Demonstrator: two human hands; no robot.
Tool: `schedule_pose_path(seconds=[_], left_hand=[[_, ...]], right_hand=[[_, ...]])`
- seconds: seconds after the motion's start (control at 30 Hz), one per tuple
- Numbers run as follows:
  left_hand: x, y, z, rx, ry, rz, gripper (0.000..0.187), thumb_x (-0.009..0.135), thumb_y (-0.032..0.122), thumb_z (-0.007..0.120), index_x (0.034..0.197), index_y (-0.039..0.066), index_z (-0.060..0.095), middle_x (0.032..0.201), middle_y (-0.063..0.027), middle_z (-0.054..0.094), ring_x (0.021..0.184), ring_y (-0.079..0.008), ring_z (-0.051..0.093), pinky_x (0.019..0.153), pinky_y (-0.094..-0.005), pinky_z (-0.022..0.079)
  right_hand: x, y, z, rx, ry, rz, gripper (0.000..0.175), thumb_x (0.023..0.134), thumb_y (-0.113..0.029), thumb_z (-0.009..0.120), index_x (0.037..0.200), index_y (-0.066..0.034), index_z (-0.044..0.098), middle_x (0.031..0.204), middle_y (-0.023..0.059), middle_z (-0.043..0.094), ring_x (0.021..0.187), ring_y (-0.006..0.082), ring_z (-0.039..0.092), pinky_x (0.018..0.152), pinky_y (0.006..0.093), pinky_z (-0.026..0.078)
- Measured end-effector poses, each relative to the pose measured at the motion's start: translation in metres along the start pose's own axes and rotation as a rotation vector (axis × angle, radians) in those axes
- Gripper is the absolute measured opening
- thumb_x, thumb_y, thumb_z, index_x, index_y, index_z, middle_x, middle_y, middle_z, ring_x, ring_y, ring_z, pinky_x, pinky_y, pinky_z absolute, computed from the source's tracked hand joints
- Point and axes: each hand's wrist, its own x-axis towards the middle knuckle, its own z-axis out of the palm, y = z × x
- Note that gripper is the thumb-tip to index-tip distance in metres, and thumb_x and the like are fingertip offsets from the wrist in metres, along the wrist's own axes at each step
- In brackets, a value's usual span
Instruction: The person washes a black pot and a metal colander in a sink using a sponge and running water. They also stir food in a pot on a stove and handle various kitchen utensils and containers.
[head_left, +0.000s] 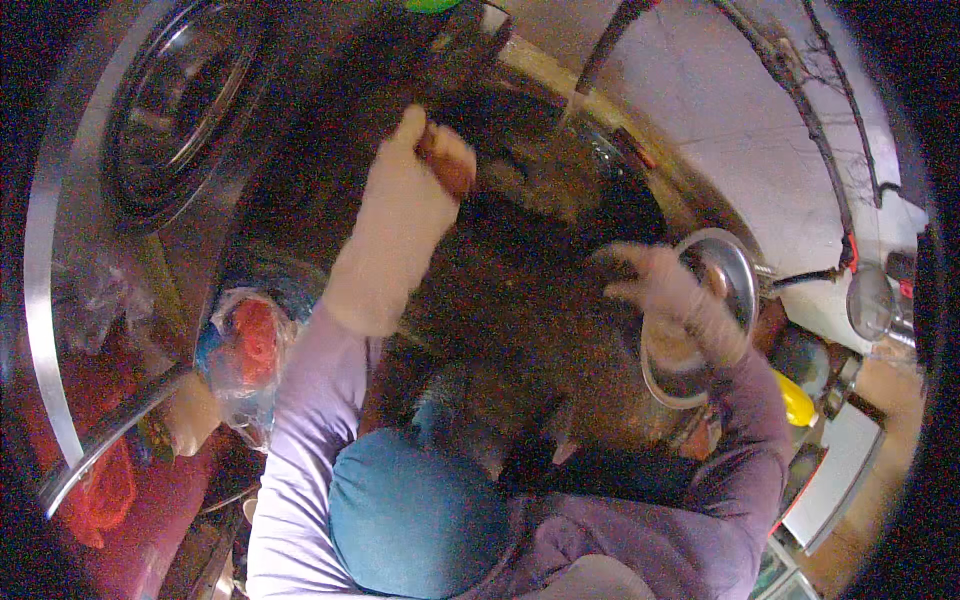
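My left hand is raised over the dark floor area ahead, its fingers curled in and the thumb sticking up. Blur and shadow hide whether anything is inside it. My right hand hangs over or beside a round metal bowl, fingers spread and holding nothing visible. Something brownish shows inside the bowl, partly covered by my wrist. Beyond my fingers, pale brown shapes lie in the shadow, too blurred to name. A blue-green rounded cloth surface covers my knee or lap, between the purple sleeves.
A clear plastic bag with red contents stands left of my forearm. Farther left are a large dark round object with a shiny rim and a red mesh bag. At right are a yellow object and thin branches against a pale surface.
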Motion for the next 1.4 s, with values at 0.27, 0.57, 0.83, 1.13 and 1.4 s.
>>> schedule_pose_path(seconds=[0.27, 0.57, 0.83, 1.13, 1.4], left_hand=[[-0.018, 0.027, 0.032, 1.209, 0.025, 0.412, 0.018, 0.085, 0.007, 0.051, 0.100, -0.004, 0.054, 0.088, -0.0153, 0.061, 0.085, -0.0230, 0.059, 0.079, -0.0310, 0.047], [-0.027, -0.002, 0.003, -0.234, -0.341, -0.136, 0.015, 0.092, -0.002, 0.035, 0.080, 0.004, 0.043, 0.069, -0.0007, 0.038, 0.064, -0.0105, 0.038, 0.061, -0.0235, 0.036], [-0.042, 0.012, -0.020, -0.416, -0.221, -0.391, 0.016, 0.091, 0.010, 0.047, 0.078, 0.012, 0.038, 0.063, 0.0051, 0.029, 0.051, -0.0047, 0.031, 0.048, -0.0218, 0.028], [-0.057, -0.058, -0.122, -0.107, -0.007, -0.322, 0.016, 0.096, 0.026, 0.047, 0.084, 0.016, 0.047, 0.058, 0.0053, 0.030, 0.042, -0.0058, 0.026, 0.039, -0.0226, 0.023], [-0.045, -0.065, -0.150, 0.277, 0.226, -0.278, 0.028, 0.096, 0.029, 0.047, 0.072, 0.018, 0.041, 0.055, 0.0069, 0.030, 0.043, -0.0057, 0.027, 0.039, -0.0236, 0.024]], right_hand=[[-0.014, -0.027, -0.081, -0.132, 0.079, -0.130, 0.058, 0.068, -0.022, 0.078, 0.117, 0.0016, 0.058, 0.097, 0.0172, 0.068, 0.091, 0.0271, 0.065, 0.081, 0.0368, 0.050], [-0.072, -0.072, -0.023, -0.166, -0.003, -0.128, 0.042, 0.072, -0.029, 0.075, 0.108, -0.0109, 0.063, 0.086, 0.0169, 0.066, 0.080, 0.0371, 0.065, 0.069, 0.0407, 0.053], [-0.055, -0.062, 0.037, -0.198, 0.127, -0.237, 0.036, 0.071, -0.021, 0.068, 0.105, -0.0113, 0.061, 0.091, 0.0132, 0.066, 0.082, 0.0323, 0.064, 0.068, 0.0414, 0.053], [0.005, 0.011, 0.123, -0.227, -0.177, -0.036, 0.051, 0.084, -0.037, 0.058, 0.126, -0.0083, 0.050, 0.117, 0.0170, 0.058, 0.108, 0.0375, 0.055, 0.093, 0.0467, 0.044], [0.151, 0.005, 0.232, -0.051, 0.337, -0.194, 0.062, 0.087, -0.024, 0.058, 0.140, -0.0041, 0.033, 0.148, 0.0164, 0.029, 0.133, 0.0451, 0.028, 0.108, 0.0530, 0.026]])
